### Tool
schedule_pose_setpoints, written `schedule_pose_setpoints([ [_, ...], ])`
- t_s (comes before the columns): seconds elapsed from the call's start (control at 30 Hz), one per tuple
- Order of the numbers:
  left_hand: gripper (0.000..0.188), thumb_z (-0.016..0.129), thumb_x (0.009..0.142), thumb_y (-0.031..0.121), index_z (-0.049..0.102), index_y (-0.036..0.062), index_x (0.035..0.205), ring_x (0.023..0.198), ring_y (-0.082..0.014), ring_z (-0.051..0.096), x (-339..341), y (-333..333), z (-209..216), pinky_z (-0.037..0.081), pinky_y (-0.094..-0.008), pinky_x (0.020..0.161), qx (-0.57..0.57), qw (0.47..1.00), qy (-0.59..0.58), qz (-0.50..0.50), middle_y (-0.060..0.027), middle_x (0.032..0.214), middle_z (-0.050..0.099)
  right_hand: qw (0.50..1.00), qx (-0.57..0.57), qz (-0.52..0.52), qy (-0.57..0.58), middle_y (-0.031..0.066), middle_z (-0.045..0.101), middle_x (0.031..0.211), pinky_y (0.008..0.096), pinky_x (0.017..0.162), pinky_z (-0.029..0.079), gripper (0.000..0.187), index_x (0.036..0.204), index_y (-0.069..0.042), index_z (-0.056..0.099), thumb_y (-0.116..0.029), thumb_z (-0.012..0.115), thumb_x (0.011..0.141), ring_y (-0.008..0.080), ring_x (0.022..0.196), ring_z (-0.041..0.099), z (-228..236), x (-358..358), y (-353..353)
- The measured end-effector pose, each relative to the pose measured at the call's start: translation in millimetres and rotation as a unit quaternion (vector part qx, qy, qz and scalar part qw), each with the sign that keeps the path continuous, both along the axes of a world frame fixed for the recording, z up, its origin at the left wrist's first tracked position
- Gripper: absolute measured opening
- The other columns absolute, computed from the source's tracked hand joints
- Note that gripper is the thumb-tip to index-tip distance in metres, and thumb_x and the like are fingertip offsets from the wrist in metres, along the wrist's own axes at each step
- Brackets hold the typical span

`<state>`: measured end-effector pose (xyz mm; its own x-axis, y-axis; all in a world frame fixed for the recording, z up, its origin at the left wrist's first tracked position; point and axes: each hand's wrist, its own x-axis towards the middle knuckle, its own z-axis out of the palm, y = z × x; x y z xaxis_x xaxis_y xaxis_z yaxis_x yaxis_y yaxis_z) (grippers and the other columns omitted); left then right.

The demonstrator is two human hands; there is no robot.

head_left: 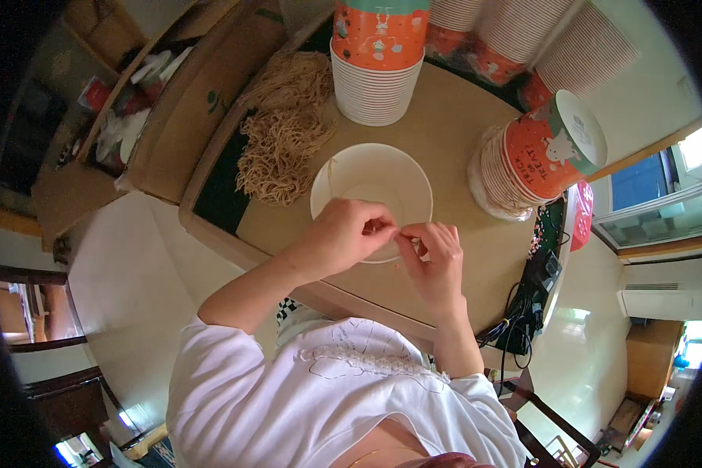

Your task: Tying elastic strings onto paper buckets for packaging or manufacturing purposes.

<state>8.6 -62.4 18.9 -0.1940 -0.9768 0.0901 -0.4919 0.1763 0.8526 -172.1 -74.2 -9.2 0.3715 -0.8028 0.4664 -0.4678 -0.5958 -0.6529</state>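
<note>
A white paper bucket (373, 168) stands mouth up on the table in front of me, and a bit of tan cord (331, 173) shows at its left inner wall. My left hand (349, 228) and my right hand (434, 253) meet over its near rim. Both are closed, thumb and fingers pinched together tip to tip. Whatever lies between the fingertips is too small to make out. Behind the left side of the bucket lies a loose heap of tan cords (285, 129).
A tall stack of orange-printed paper buckets (376, 86) stands behind the bucket. To the right, another stack (550, 152) lies tilted, with cord handles around it. More stacks (522, 31) fill the back. Black cables (519, 316) lie at the right edge; a cardboard box (199, 97) stands left.
</note>
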Motion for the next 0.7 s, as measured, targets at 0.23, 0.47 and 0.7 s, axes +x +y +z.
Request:
schedule_pose_setpoints([
  [0.23, 0.015, 0.065, 0.088, 0.014, 0.065, -0.0013, 0.089, 0.068, -0.0158, 0.064, 3, -2, 3, 0.049, -0.0297, 0.061, 0.034, 0.998, 0.052, 0.018, -0.0116, 0.078, 0.067, 1.000, 0.001, -0.009, -0.002, 0.0031, 0.061, 0.072, 0.0329, 0.067, 0.039, 0.009, 0.081, -0.008, 0.062, -0.007, 0.070, 0.077, 0.0204, 0.062, 0.054, 2, 0, 1],
  [0.47, 0.012, 0.061, 0.089, 0.009, 0.055, -0.0014, 0.088, 0.069, -0.0282, 0.063, -6, -3, -7, 0.048, -0.0378, 0.061, -0.122, 0.992, -0.010, 0.042, -0.0146, 0.078, 0.062, 1.000, -0.005, 0.003, -0.003, 0.0038, 0.061, 0.073, 0.0338, 0.068, 0.039, 0.009, 0.080, -0.007, 0.061, -0.004, 0.069, 0.076, 0.0212, 0.067, 0.057, 2, 1, 2],
  [0.7, 0.010, 0.058, 0.089, 0.011, 0.055, 0.0017, 0.092, 0.079, -0.0345, 0.062, 11, -12, 4, 0.049, -0.0406, 0.066, -0.045, 0.989, -0.065, 0.128, -0.0140, 0.089, 0.062, 1.000, 0.009, -0.020, -0.022, 0.0048, 0.062, 0.073, 0.0335, 0.069, 0.039, 0.009, 0.081, -0.007, 0.061, -0.001, 0.066, 0.077, 0.0214, 0.065, 0.057, -1, -2, 4],
])
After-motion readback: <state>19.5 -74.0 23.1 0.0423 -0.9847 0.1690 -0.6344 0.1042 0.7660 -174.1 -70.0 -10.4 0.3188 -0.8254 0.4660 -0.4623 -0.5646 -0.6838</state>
